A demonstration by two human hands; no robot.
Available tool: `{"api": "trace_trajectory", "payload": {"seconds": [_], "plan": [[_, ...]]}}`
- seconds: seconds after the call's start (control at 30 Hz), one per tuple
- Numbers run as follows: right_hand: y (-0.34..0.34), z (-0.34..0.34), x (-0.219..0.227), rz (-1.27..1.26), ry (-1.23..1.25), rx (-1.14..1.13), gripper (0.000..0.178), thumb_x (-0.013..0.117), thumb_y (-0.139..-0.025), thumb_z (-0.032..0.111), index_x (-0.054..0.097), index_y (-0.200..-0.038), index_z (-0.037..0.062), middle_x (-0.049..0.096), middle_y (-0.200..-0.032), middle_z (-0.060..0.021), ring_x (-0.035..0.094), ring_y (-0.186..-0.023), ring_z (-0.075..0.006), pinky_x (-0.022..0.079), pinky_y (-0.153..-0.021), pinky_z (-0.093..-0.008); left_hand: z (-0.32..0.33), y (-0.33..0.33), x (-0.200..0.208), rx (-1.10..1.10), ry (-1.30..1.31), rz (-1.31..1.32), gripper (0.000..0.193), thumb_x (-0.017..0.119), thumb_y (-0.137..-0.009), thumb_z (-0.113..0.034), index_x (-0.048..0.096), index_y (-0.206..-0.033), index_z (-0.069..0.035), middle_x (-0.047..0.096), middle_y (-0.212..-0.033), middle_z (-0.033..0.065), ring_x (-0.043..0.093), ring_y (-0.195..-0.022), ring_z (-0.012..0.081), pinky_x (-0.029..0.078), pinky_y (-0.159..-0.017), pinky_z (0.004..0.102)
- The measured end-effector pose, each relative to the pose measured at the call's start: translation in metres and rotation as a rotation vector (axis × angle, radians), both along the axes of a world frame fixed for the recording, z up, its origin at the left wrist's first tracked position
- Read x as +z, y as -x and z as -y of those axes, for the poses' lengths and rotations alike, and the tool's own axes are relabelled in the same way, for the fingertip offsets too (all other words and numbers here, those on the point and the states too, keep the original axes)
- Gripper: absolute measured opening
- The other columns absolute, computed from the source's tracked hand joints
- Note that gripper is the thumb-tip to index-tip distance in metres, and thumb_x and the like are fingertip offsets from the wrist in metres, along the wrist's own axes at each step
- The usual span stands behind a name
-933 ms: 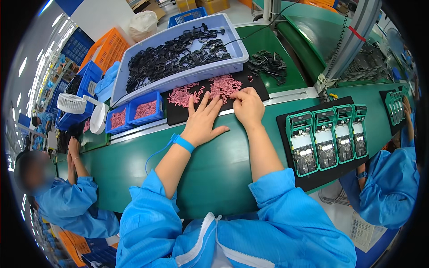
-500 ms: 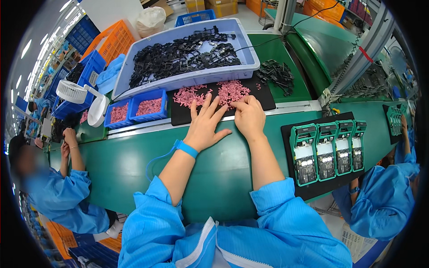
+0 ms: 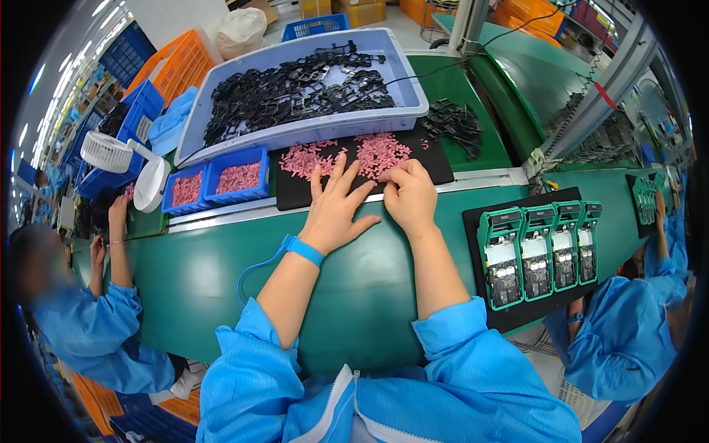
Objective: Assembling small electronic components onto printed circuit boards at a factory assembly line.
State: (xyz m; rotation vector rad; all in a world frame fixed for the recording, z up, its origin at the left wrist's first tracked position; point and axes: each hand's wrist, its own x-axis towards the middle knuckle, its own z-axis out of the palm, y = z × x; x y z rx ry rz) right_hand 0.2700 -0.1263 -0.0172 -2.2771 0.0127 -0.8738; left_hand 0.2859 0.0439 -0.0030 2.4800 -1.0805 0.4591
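Observation:
My left hand [image 3: 336,210] lies with its fingers spread, the fingertips at the near edge of small pink pieces [image 3: 304,160] on a black mat [image 3: 434,164]. A blue strap [image 3: 305,250] with a cord circles that wrist. My right hand [image 3: 410,199] is curled, thumb and index finger pressed together at the near side of a second heap of pink pieces [image 3: 382,153]. Whatever lies between those fingertips is too small or hidden to make out. Left of the mat stand two small blue trays [image 3: 238,195] holding more pink pieces.
Behind the mat stands a large pale bin [image 3: 347,123] of black plastic frames [image 3: 288,100]. More black frames [image 3: 453,125] lie beside it. Several green-framed devices [image 3: 505,262] rest on a mat at right. A white fan [image 3: 111,151] stands left. Co-workers sit at both sides.
My hands stay in nearly the same place; the view has shifted slightly. The left co-worker's hands have moved apart.

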Motion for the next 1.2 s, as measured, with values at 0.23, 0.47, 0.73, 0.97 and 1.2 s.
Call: {"api": "trace_trajectory", "payload": {"seconds": [0.23, 0.47, 0.73, 0.97, 1.2], "plan": [[-0.001, -0.006, -0.001, 0.007, 0.050, 0.050, 0.011, 0.065, -0.067, 0.004, 0.067, -0.073, 0.0125, 0.058, -0.083, -0.0035, 0.059, -0.082, -0.0244, 0.050, -0.068, -0.0370, -0.004, -0.005, -0.004, 0.001, 0.075, 0.047, 0.041, 0.076, -0.072, -0.025, 0.064, -0.108, -0.009, 0.051, -0.132, 0.0133, 0.032, -0.138, 0.0335, 0.014, -0.109, 0.0594], [0.003, -0.010, 0.004, -0.061, 0.056, -0.014, 0.007, 0.070, -0.069, 0.010, 0.065, -0.073, 0.0109, 0.058, -0.084, -0.0048, 0.060, -0.083, -0.0263, 0.049, -0.069, -0.0386, 0.000, -0.010, -0.010, 0.047, 0.133, 0.069, 0.029, 0.070, -0.075, -0.012, 0.064, -0.103, -0.009, 0.055, -0.127, 0.0120, 0.035, -0.136, 0.0319, 0.015, -0.110, 0.0571], [0.003, -0.018, 0.003, -0.144, 0.109, -0.079, 0.009, 0.071, -0.073, 0.013, 0.063, -0.071, 0.0097, 0.058, -0.083, -0.0068, 0.059, -0.082, -0.0282, 0.049, -0.070, -0.0402, -0.001, -0.012, -0.013, 0.035, 0.170, 0.109, 0.013, 0.069, -0.076, -0.010, 0.070, -0.089, -0.010, 0.057, -0.124, 0.0109, 0.037, -0.135, 0.0303, 0.016, -0.109, 0.0560], [0.004, -0.018, 0.004, -0.139, 0.167, -0.074, 0.007, 0.066, -0.077, 0.010, 0.061, -0.076, 0.0045, 0.056, -0.085, -0.0124, 0.057, -0.082, -0.0326, 0.048, -0.071, -0.0432, -0.002, -0.013, -0.015, 0.026, 0.214, 0.106, 0.004, 0.069, -0.077, -0.009, 0.067, -0.080, -0.010, 0.060, -0.118, 0.0083, 0.040, -0.133, 0.0283, 0.019, -0.109, 0.0545], [0.004, -0.016, 0.002, -0.117, 0.150, -0.089, 0.009, 0.063, -0.080, 0.010, 0.057, -0.083, 0.0037, 0.056, -0.086, -0.0153, 0.056, -0.083, -0.0344, 0.046, -0.073, -0.0444, 0.001, -0.011, -0.014, 0.039, 0.226, 0.085, 0.006, 0.067, -0.078, -0.008, 0.061, -0.078, -0.010, 0.060, -0.112, 0.0072, 0.043, -0.130, 0.0282, 0.018, -0.109, 0.0544]]}}
